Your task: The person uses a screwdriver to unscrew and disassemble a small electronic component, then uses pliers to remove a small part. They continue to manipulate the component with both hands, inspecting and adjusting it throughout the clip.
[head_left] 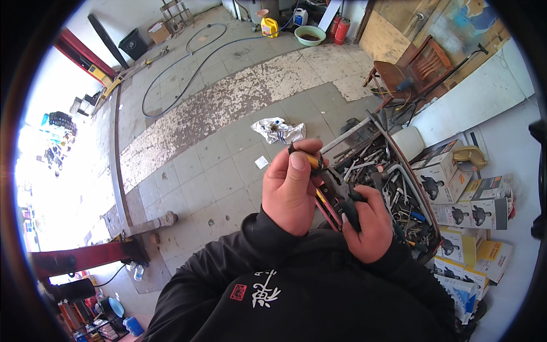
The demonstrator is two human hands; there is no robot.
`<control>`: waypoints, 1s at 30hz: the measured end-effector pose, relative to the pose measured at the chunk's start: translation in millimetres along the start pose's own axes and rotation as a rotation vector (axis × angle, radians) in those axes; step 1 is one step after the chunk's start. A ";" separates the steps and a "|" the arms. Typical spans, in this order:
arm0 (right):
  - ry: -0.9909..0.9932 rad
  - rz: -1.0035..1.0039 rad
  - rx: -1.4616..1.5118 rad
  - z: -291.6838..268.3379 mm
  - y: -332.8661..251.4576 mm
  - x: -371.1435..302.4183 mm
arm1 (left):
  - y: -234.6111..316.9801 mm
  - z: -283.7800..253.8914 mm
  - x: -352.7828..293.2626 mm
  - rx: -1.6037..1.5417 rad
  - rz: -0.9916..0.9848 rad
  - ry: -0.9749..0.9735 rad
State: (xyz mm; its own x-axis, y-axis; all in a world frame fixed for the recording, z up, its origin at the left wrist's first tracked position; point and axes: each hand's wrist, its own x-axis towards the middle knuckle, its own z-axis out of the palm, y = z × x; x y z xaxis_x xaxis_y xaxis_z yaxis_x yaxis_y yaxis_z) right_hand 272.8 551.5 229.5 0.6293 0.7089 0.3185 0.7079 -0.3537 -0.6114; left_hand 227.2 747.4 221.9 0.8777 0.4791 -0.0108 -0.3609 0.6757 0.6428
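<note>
In front of my chest, my left hand [289, 196] is closed around a small yellow-and-black cylindrical piece [313, 161], pinched between thumb and fingers. What kind of piece it is, I cannot make out. My right hand [371, 228] grips a pair of pliers [350, 212] by its dark handles. The plier jaws point up and left, close to the lower end of the yellow-and-black piece; whether they touch it is hard to see. Just right of both hands stands a metal tool tray [419, 210] full of loose wrenches [360, 166], sockets and other tools.
Several cardboard boxes [450, 181] line the wall at right. A wooden chair [419, 71] stands beyond the tray. On the tiled floor lie a white crumpled cloth [278, 130] and a long hose [188, 85]. A red lift arm [80, 257] reaches in at lower left.
</note>
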 end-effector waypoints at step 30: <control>0.071 -0.102 -0.009 -0.7 -1.0 -5.1 | 7.6 2.4 -10.6 0.121 0.099 -0.131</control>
State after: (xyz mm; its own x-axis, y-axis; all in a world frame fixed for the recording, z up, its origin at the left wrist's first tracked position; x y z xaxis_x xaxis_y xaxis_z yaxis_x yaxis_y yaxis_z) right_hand 269.1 547.8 229.0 0.5748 0.6969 0.4290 0.7718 -0.2875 -0.5671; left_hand 215.8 746.1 228.7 0.8761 0.4577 0.1515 -0.4138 0.5526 0.7235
